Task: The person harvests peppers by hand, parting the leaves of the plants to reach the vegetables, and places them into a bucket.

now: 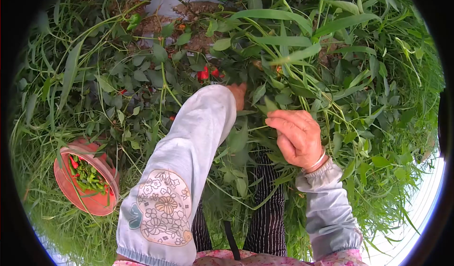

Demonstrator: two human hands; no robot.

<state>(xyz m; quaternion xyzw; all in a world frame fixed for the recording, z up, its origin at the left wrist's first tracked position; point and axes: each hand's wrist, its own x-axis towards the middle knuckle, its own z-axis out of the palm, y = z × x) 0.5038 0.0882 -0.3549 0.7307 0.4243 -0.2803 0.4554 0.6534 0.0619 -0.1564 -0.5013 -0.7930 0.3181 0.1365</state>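
My left hand (pixel 239 95) reaches into the dark green leaves of a pepper plant, just right of some red peppers (pixel 204 73). Its fingers are mostly hidden by the foliage, so what they touch is out of sight. Lower and to the right, my right hand (pixel 299 136) is closed, thumb and fingers together, with a green leaf (pixel 270 104) at the fingertips. Both arms wear pale sleeve covers, the left one printed with flowers. A bracelet circles my right wrist.
A pink bucket (pixel 98 203) holding green and some red peppers (pixel 88 176) stands tilted in the grass at left. Long grass blades (pixel 288 41) cross the plants. Sheeting and bare soil (pixel 201 41) show at the top. My legs in striped trousers (pixel 266 209) stand below.
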